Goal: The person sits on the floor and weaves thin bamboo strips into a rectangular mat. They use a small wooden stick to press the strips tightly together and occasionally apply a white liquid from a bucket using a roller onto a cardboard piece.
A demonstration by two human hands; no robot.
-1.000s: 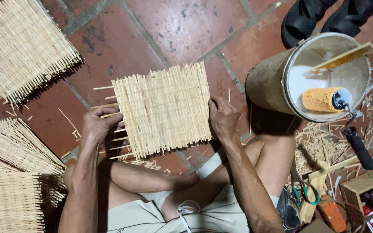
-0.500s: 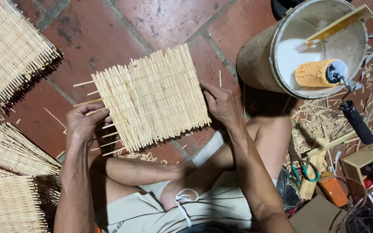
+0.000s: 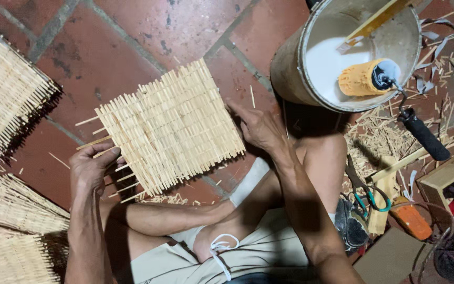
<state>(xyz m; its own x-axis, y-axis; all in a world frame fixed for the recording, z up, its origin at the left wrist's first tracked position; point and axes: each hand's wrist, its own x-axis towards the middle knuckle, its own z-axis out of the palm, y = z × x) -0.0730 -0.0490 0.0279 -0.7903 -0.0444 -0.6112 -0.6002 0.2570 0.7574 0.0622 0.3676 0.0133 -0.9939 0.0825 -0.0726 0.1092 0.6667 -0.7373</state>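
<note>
A square mat of woven pale bamboo strips is held above my crossed legs, tilted with its right corner raised. My left hand grips its lower left edge, where loose strip ends stick out. Along its right edge rests my right hand, fingers flat against the weave and thumb behind.
Red brick tiles form the floor. Stacks of similar mats lie at the upper left and lower left. A bucket holding white liquid and a yellow paint roller stands at upper right. Scissors, bamboo scraps and an orange tool lie at right.
The mat has been turned counterclockwise between my hands, its right side rising. Both hands kept their hold on its edges.
</note>
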